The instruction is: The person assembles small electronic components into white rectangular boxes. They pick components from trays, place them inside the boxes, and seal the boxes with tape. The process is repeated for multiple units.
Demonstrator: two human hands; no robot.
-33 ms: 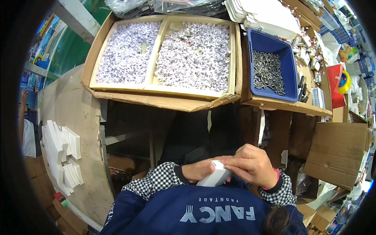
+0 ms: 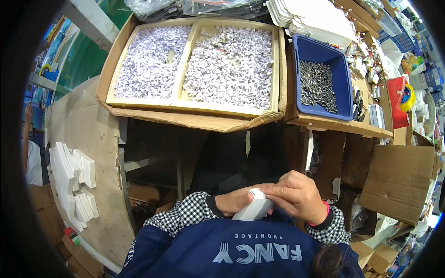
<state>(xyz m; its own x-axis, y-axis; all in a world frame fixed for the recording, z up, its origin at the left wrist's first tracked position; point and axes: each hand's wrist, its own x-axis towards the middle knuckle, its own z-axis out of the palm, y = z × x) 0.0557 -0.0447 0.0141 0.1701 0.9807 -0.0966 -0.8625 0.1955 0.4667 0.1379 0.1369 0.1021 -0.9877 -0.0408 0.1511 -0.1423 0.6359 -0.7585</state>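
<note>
In front of my body, my left hand (image 2: 235, 201) is wrapped round a small white box (image 2: 252, 211), held at a tilt with one end up and away from me. The thumb of that hand lies along the box's upper end. My right hand (image 2: 301, 194) is closed, its thumb and forefinger pinched against the same end from the right. Whether a small piece sits between those right fingertips cannot be made out. The underside of the box is hidden by my hands.
Ahead stands a cardboard-edged tray (image 2: 194, 109) of small white pieces in two compartments. Right of it, a blue bin (image 2: 343, 85) holds dark metal screw-like parts. Several white boxes (image 2: 69, 180) lie on the left table (image 2: 104, 204). A red box and yellow tape roll (image 2: 408, 97) are far right.
</note>
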